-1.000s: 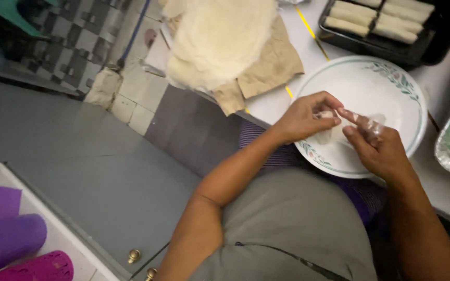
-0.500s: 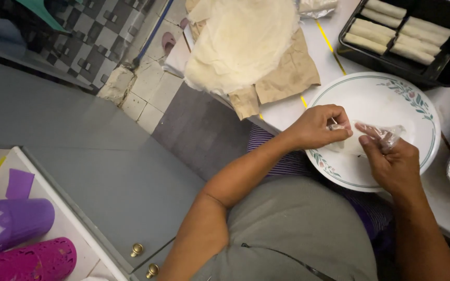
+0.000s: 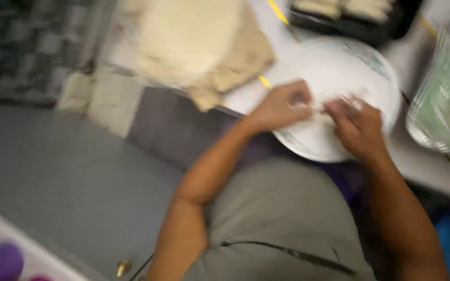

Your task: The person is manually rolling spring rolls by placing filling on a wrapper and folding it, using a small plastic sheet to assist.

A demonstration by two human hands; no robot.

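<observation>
White plate (image 3: 360, 62) under both hands (rim partly free)

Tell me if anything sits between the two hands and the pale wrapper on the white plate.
Nothing visible does. The left hand and right hand are both down on the pale wrapper over the white plate, fingertips nearly meeting. The picture is blurred, so finer contact cannot be told.
</observation>
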